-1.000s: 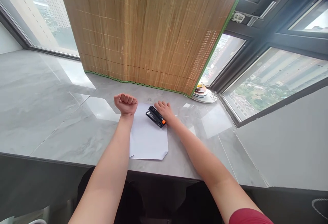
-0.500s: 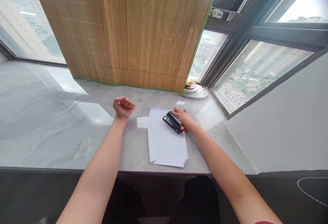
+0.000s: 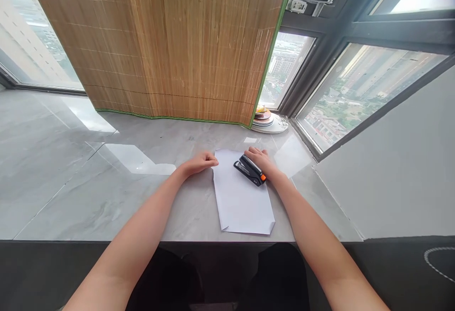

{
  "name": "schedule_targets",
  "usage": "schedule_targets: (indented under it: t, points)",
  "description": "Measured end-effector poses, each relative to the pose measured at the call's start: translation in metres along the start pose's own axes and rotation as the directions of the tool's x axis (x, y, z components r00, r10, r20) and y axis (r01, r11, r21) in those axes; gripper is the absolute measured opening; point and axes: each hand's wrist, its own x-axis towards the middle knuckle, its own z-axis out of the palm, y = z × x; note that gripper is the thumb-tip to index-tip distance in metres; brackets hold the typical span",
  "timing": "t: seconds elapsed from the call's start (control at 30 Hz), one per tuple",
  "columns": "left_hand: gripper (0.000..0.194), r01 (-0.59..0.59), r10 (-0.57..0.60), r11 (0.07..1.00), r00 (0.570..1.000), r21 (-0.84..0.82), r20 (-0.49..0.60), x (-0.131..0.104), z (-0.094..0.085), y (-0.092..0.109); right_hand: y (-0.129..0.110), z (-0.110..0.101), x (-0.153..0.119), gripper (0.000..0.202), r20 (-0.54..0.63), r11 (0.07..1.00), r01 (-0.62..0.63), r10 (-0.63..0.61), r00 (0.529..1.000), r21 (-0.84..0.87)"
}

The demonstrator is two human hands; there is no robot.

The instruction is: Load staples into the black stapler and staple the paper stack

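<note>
White paper sheets (image 3: 243, 206) lie on the grey marbled ledge, with small folds at both near corners. My left hand (image 3: 199, 163) is closed in a pinch at their left edge, close to the far corner. On the right side of the paper is a black stapler (image 3: 250, 170) with an orange piece at its near end. My right hand (image 3: 262, 160) grips the stapler from its far right side, and the thumb is hidden behind it.
A bamboo mat (image 3: 170, 55) with green edging stands upright at the back. Stacked plates (image 3: 270, 122) sit beside its lower right corner. Windows (image 3: 359, 93) and a white wall (image 3: 398, 173) border the right side. The ledge's front edge (image 3: 135, 241) runs before my knees.
My left hand has moved right, from a raised fist over the ledge to the paper's left edge. My right hand stays at the stapler; the whole view has shifted slightly.
</note>
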Motion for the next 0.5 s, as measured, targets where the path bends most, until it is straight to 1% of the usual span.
schedule_targets:
  t: [0.07,0.1,0.17,0.23,0.3,0.37,0.43,0.5]
  points:
    - [0.056,0.026,-0.031,0.991,0.999,0.129,0.034,0.001,0.005,-0.001,0.003,0.003,0.001,0.024,-0.013,0.999,-0.010,0.010,1.000,0.047]
    - [0.057,0.026,-0.032,0.980,0.999,0.197,0.028,0.002,0.007,-0.002,0.005,0.005,0.002,0.025,-0.023,0.997,-0.007,0.009,1.000,0.073]
    - [0.059,0.008,0.004,0.941,0.999,0.337,-0.035,0.005,0.010,-0.005,0.011,0.009,0.002,0.028,-0.053,0.992,0.014,-0.007,0.999,0.127]
    - [0.057,-0.019,0.079,0.885,0.991,0.465,-0.110,0.008,0.012,-0.009,0.015,0.012,0.002,0.028,-0.092,0.982,0.042,-0.025,0.995,0.182]
    - [0.048,-0.055,0.152,0.834,0.979,0.549,-0.133,0.010,0.011,-0.012,0.018,0.013,0.002,0.025,-0.122,0.968,0.057,-0.028,0.992,0.244]
    - [0.034,-0.093,0.201,0.789,0.973,0.607,-0.113,0.011,0.009,-0.012,0.018,0.011,0.003,0.022,-0.144,0.954,0.057,-0.015,0.989,0.293]
    - [0.023,-0.107,0.233,0.752,0.966,0.651,-0.109,0.011,0.008,-0.011,0.017,0.008,0.003,0.023,-0.200,0.936,0.022,0.052,0.978,0.351]
    - [0.020,-0.091,0.237,0.742,0.963,0.665,-0.132,0.010,0.008,-0.009,0.015,0.002,0.002,0.032,-0.270,0.908,-0.033,0.159,0.950,0.418]
